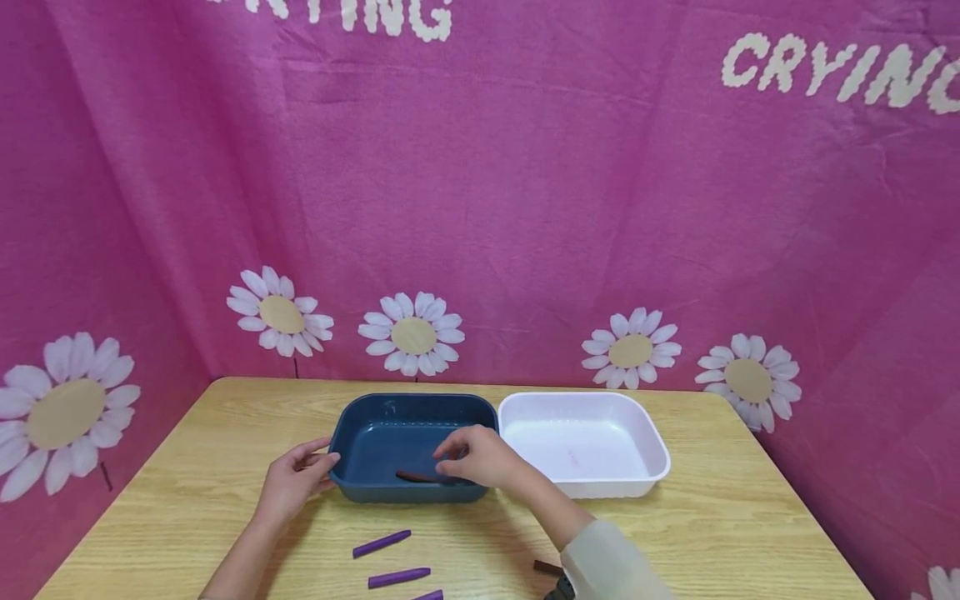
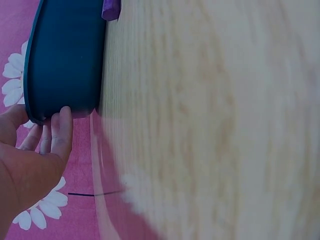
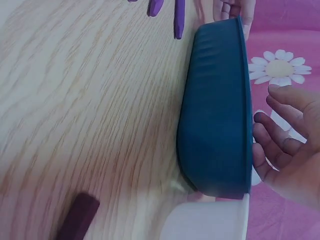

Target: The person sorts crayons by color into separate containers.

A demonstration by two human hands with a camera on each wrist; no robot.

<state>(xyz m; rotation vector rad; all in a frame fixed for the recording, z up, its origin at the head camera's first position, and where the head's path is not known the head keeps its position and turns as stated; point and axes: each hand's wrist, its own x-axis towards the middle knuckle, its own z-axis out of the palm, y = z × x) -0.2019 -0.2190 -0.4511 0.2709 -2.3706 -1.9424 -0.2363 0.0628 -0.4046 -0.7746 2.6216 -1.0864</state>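
My left hand (image 1: 292,477) holds the left end of a dark blue plastic tray (image 1: 408,493), its thumb at the rim and fingertips against the outer wall. Over the right part of this tray is my right hand (image 1: 476,457), fingers apart and loosely bent around nothing. Just below its thumb a dark brown crayon (image 1: 411,477) lies on the tray floor, partly covered by the hand. In the right wrist view the tray's wall hides that crayon. Several purple crayons (image 1: 382,543) lie on the table in front of the tray.
A white tray (image 1: 658,467) stands against the blue tray's right side. Another dark brown crayon (image 1: 548,567) lies near my right forearm, partly out of sight. The wooden table (image 1: 735,500) backs onto a pink cloth (image 1: 517,208) with daisies, which also hangs along both sides.
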